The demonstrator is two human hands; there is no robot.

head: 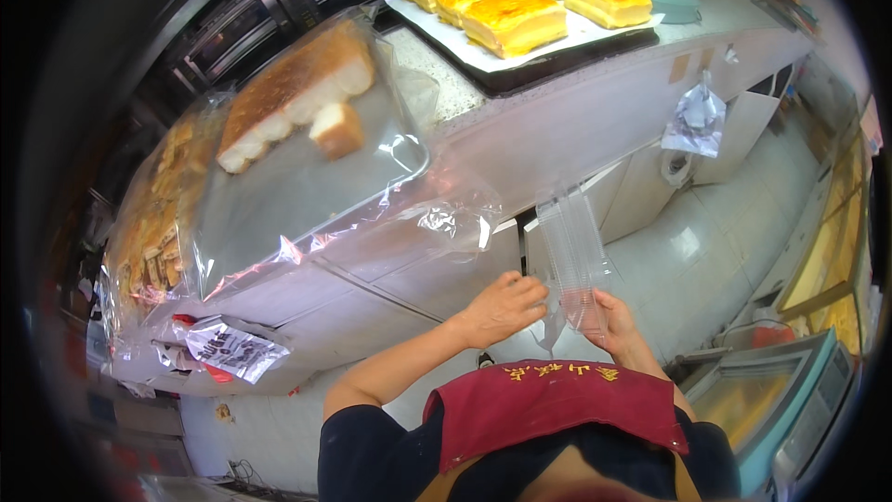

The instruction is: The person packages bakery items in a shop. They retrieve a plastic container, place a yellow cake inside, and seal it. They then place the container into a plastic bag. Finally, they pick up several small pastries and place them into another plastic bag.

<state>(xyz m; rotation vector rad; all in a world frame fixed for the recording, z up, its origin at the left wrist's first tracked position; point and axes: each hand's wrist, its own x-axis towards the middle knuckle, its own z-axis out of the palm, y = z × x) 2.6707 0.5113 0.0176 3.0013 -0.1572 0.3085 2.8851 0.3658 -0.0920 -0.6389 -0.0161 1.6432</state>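
Observation:
My right hand [612,321] grips the lower end of a stack of clear plastic trays or containers [573,251], held upright in front of the apron. My left hand [507,308] is just left of the stack, its fingers curled at a thin clear plastic piece [550,328]; whether it grips this piece is unclear. Beyond the hands, several golden-topped cake blocks [516,19] sit on white paper in a dark baking tray [502,84]. To the left, a large brown-topped bread or cake slab [300,94] and a small cut piece [338,131] lie on a metal tray [279,209] under clear plastic.
The counter [453,101] runs across the view, with a green fan base [676,3] at its far right. Plastic-wrapped baked pieces [164,223] lie at its left end. Silvery bags [237,348] hang at its front. Ovens [237,35] stand behind; a glass-topped case [752,390] stands at right.

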